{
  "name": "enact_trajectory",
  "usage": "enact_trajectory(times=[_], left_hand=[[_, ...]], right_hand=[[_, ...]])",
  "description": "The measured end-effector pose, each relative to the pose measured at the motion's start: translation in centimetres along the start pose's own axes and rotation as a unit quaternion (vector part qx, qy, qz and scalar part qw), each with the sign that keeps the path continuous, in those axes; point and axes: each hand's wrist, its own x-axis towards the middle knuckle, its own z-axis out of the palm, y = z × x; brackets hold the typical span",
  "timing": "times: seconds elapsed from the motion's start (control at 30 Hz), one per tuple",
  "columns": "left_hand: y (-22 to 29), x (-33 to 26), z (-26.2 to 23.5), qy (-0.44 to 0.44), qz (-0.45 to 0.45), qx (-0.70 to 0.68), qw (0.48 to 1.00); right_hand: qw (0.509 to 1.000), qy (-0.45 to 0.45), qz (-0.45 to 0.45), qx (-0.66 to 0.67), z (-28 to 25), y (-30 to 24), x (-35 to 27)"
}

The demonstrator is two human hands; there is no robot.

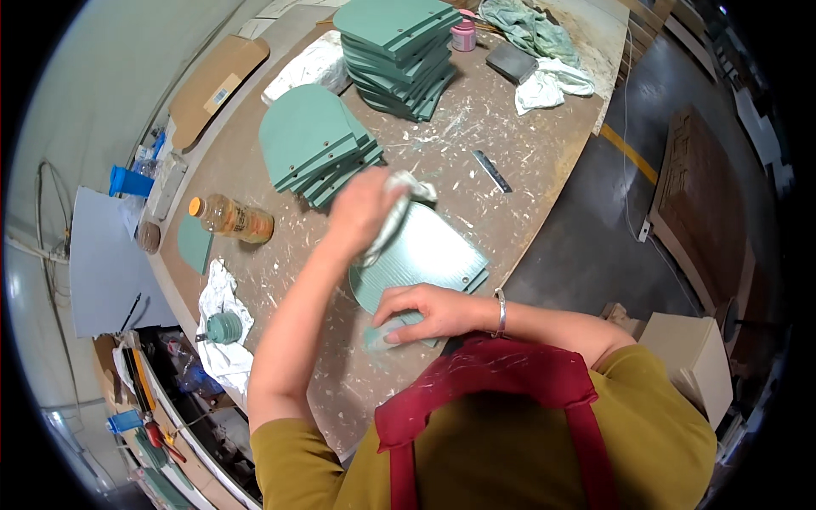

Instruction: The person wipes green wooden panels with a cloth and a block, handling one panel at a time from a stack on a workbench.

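Note:
My left hand point(361, 212) is closed around a whitish cloth point(393, 228), which lies against the far left edge of a rounded green panel point(421, 246). The panel's surface shines, and another green edge shows beneath it. With a bracelet at the wrist, my right hand point(433, 312) grips the panel's near edge, thumb and fingers bent around it. Green smears mark the tabletop beside the right fingertips. Just beyond my left hand stands a short stack of similar green panels point(306, 136) with small holes along their straight edges.
A taller stack of green panels point(395, 30) stands at the back. A yellow-capped bottle point(238, 219) and a white rag point(223, 340) with a green jar point(223, 328) are on the left. A metal ruler point(492, 172) lies right of centre, near the worn table's point(527, 221) right edge.

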Motion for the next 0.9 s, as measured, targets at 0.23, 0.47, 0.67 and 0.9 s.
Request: enact_trajectory(times=[0.23,0.47,0.67,0.9], left_hand=[[0.3,3.2,1.0,-0.029,0.031,0.069,0.997],[0.3,5.6,0.9,-0.122,-0.012,0.132,0.984],[2.0,3.8,2.4,-0.223,0.012,0.149,0.963],[7.9,1.4,5.0,-0.233,0.279,0.000,0.932]], right_hand=[[1.000,0.003,-0.015,-0.001,0.1,-0.1,0.0],[0.999,0.008,-0.041,0.010,0.5,0.2,-0.1],[0.999,-0.001,-0.033,-0.006,0.7,0.6,0.0],[0.998,0.029,-0.038,-0.029,1.0,0.9,-0.1]])
